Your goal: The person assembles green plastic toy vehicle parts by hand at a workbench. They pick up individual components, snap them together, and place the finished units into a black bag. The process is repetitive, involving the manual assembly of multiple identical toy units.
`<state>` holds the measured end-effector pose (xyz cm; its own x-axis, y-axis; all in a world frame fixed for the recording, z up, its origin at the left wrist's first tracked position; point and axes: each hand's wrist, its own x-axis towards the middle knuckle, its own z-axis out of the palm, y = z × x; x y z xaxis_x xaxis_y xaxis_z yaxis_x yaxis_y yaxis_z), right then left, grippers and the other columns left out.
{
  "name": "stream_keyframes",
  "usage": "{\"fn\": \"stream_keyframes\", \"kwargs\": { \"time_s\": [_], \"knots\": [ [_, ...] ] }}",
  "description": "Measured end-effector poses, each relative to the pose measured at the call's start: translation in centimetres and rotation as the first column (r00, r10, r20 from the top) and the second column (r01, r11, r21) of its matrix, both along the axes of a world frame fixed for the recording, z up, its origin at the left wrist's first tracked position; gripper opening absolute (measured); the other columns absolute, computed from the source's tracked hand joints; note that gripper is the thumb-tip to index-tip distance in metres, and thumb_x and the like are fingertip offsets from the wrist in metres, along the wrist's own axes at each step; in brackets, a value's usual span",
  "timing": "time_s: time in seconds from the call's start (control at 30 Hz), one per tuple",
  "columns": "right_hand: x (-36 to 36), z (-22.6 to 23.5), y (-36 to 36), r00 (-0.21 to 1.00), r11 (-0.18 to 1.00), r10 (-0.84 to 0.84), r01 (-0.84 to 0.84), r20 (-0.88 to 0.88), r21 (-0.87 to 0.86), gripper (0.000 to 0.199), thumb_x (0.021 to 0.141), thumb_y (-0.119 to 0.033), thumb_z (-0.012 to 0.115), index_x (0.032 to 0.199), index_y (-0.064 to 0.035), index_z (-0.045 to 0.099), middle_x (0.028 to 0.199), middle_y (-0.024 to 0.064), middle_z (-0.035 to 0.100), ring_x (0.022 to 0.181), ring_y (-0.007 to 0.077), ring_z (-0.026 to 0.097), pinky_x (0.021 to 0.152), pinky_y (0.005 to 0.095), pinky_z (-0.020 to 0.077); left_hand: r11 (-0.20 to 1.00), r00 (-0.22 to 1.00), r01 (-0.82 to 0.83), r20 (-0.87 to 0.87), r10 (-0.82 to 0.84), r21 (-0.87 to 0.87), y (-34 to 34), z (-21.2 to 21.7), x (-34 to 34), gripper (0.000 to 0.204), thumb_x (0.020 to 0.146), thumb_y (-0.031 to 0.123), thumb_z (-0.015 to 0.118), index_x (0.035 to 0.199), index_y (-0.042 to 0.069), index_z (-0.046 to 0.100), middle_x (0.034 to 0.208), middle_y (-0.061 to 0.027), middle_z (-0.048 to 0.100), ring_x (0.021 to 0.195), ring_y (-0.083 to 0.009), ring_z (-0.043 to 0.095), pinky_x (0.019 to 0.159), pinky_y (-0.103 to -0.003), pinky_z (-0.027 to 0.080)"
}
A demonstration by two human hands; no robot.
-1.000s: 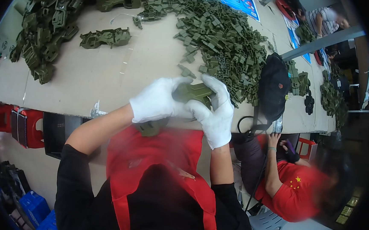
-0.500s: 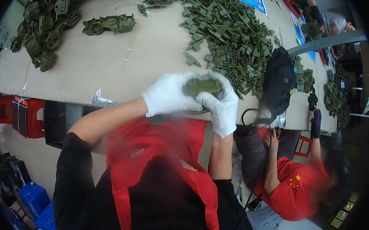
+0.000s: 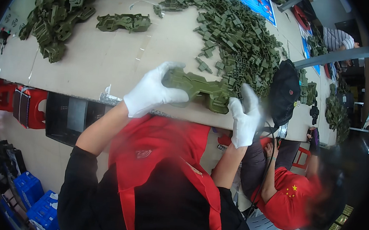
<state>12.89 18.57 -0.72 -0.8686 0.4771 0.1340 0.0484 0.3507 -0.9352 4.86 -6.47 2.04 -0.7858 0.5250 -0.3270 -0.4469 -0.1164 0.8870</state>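
Note:
My left hand (image 3: 155,91), in a white glove, grips one end of a long olive-green moulded plastic part (image 3: 199,87), its thumb in front and its fingers behind. The part is held level above the table's near edge, and its angular, stepped side shows. At the part's other end is my right hand (image 3: 245,117), also gloved in white. Its thumb and fingers are apart, with the thumb tip close to the part; whether they touch I cannot tell. Beyond the hands lies a big heap of small green plastic pieces (image 3: 245,46) on the table (image 3: 89,65).
Larger green moulded parts (image 3: 56,25) are piled at the far left, and a single one (image 3: 123,22) lies apart. A black cap-like bag (image 3: 285,92) with a cable sits right of my right hand. A co-worker in a red shirt (image 3: 288,190) sits at the right.
My hands have drawn apart, and the long green part, mostly covered by them before, now shows between them. The right hand has moved right and its fingers have spread. The view has shifted slightly.

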Motion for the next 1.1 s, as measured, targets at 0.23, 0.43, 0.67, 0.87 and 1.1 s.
{"fn": "stream_keyframes", "kwargs": {
  "time_s": [0.23,0.43,0.67,0.87,1.1],
  "knots": [
    [-3.0,5.0,-8.2,0.903,0.820,0.397,-0.429,0.164,0.379,0.035,0.078,-0.021,0.068,0.111,-0.0089,0.067,0.102,0.0130,0.067,0.090,0.0303,0.067,0.080,0.0386,0.0537,0.994,0.982,0.023,-0.185,-0.042,-0.107,0.6,-2.1,0.5,0.085,0.073,0.008,0.079,0.143,-0.006,0.034,0.131,-0.0152,0.054,0.121,-0.0195,0.052,0.099,-0.032,0.045],
    [-2.9,3.3,-8.7,0.908,0.830,0.411,-0.410,0.084,0.378,0.043,0.078,-0.023,0.068,0.117,-0.0064,0.063,0.102,0.0150,0.067,0.091,0.0317,0.067,0.082,0.0389,0.0532,0.988,0.985,-0.018,-0.175,-0.009,-0.152,0.0,-2.3,0.7,0.083,0.076,0.009,0.076,0.145,-0.005,0.033,0.130,-0.0155,0.055,0.115,-0.0184,0.055,0.099,-0.031,0.045],
    [-4.1,3.1,-5.6,0.707,0.794,0.568,-0.606,0.421,-0.054,0.055,0.075,-0.026,0.069,0.125,-0.0054,0.061,0.112,0.0161,0.068,0.103,0.0294,0.066,0.094,0.0355,0.0486,0.947,0.918,0.103,-0.337,-0.208,-0.304,-0.5,-2.2,0.8,0.075,0.079,0.007,0.074,0.143,-0.004,0.037,0.124,-0.0139,0.060,0.113,-0.0166,0.056,0.097,-0.031,0.046],
    [-4.5,2.3,-7.9,0.715,0.789,0.460,-0.601,0.527,0.127,0.047,0.073,-0.030,0.067,0.115,-0.0069,0.068,0.108,0.0171,0.069,0.097,0.0296,0.067,0.089,0.0350,0.0502,0.960,0.909,0.072,-0.379,-0.176,-0.272,-1.1,-6.1,1.0,0.070,0.081,0.013,0.077,0.139,-0.003,0.043,0.121,-0.0124,0.062,0.110,-0.0159,0.057,0.098,-0.031,0.045],
    [-4.5,2.2,-7.3,0.724,0.806,0.492,-0.588,0.484,0.061,0.055,0.071,-0.029,0.067,0.121,-0.0058,0.064,0.114,0.0192,0.067,0.103,0.0306,0.065,0.092,0.0355,0.0484,0.992,0.974,0.023,-0.220,-0.050,-0.122,-1.1,-6.2,1.1,0.078,0.074,0.008,0.081,0.140,-0.002,0.042,0.125,-0.0118,0.059,0.114,-0.0172,0.056,0.100,-0.032,0.044]
  ]
}}
